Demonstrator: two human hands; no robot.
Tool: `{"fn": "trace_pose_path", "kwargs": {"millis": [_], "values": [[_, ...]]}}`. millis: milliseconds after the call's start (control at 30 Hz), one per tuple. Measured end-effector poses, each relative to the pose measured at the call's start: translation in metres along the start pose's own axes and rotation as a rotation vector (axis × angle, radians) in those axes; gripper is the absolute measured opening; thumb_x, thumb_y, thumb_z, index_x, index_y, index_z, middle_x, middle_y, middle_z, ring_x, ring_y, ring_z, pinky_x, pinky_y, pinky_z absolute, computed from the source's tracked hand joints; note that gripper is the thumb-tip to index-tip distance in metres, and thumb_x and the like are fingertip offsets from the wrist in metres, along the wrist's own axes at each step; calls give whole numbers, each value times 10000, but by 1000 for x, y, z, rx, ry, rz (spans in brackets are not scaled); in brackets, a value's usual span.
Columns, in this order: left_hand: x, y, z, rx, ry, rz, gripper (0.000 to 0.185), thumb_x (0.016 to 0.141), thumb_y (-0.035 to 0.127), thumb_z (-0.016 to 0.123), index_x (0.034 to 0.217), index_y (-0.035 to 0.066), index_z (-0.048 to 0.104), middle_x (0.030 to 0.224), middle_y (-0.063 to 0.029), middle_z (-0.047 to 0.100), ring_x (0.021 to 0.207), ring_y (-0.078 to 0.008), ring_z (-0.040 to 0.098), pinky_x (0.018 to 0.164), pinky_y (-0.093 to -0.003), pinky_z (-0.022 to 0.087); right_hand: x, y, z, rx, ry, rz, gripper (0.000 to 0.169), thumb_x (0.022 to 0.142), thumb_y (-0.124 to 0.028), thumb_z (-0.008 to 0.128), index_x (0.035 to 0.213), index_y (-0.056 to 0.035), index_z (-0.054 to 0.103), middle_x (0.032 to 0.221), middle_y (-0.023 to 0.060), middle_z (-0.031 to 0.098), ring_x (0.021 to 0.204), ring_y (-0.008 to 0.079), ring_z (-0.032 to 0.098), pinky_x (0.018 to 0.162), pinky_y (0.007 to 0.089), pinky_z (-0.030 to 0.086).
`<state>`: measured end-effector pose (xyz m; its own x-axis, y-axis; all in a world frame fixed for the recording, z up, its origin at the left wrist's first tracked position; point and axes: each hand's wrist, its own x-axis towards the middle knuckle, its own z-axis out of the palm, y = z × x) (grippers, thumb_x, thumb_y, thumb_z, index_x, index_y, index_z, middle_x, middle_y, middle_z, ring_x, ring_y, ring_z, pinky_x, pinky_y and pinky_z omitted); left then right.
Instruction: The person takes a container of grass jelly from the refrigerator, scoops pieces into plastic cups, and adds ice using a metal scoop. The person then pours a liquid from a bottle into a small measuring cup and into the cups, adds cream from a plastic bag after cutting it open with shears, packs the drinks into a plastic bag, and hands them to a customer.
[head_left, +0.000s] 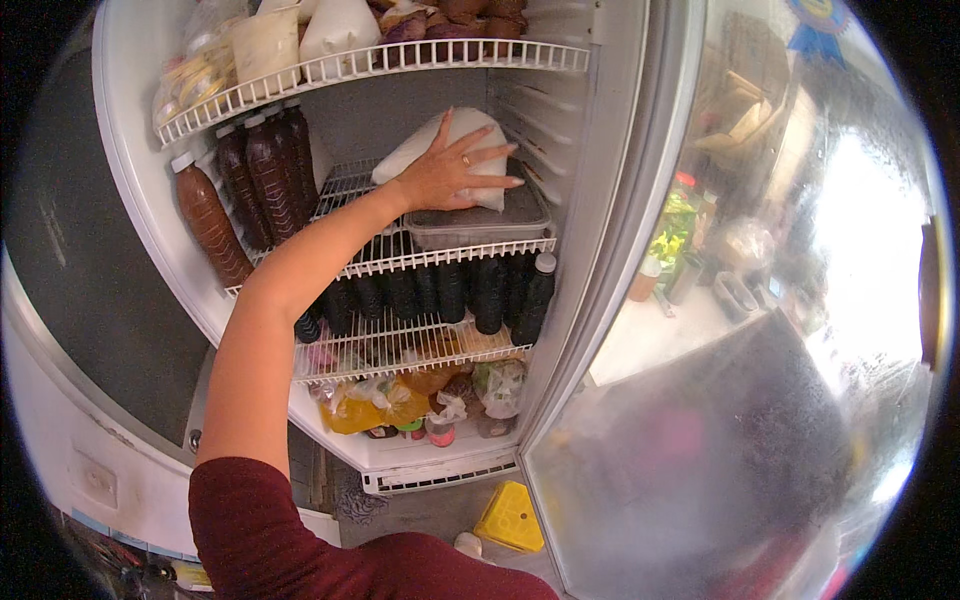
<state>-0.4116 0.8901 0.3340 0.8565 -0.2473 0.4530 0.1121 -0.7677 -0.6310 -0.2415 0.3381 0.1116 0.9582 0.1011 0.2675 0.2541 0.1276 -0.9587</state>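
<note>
My left hand (457, 169) reaches into the open refrigerator, a ring on one finger. Its fingers are spread over a white filled plastic bag (420, 146), touching its near side. Beneath the bag is a lidded plastic container (480, 232) on a white wire shelf (367, 266). Left of my forearm, several bottles of dark liquid (274, 172) with white caps stand on the same shelf, and a reddish-brown bottle (210, 217) leans at its left end. My right hand is out of view.
Bags and a tub (266, 52) crowd the upper shelf. Dark bottles (491, 296) stand one shelf down, with yellow bags (352, 409) at the bottom. The fogged glass door (690, 450) is swung open at right. A yellow plastic object (511, 517) is on the floor.
</note>
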Motion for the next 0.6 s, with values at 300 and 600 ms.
{"fn": "trace_pose_path", "kwargs": {"millis": [300,600], "values": [[4,15,17,-220,341,-209,64,858,193,637,875,191,698,952,22,696,1082,-197,608,1101,-611,163,-6,-13,-97,-20,104,-42,554,1008,-305,293,1503,-121,126,1468,202,317,1274,353,447,1004,445,447],[-22,-8,-72,-869,1542,-1231,154,979,130,509,912,6,569,856,-94,673,750,-151,564,733,-306,446,-29,-17,-304,287,-36,-105,538,1023,-268,267,1514,-123,103,1479,206,310,1283,350,447,1010,428,456]]}}
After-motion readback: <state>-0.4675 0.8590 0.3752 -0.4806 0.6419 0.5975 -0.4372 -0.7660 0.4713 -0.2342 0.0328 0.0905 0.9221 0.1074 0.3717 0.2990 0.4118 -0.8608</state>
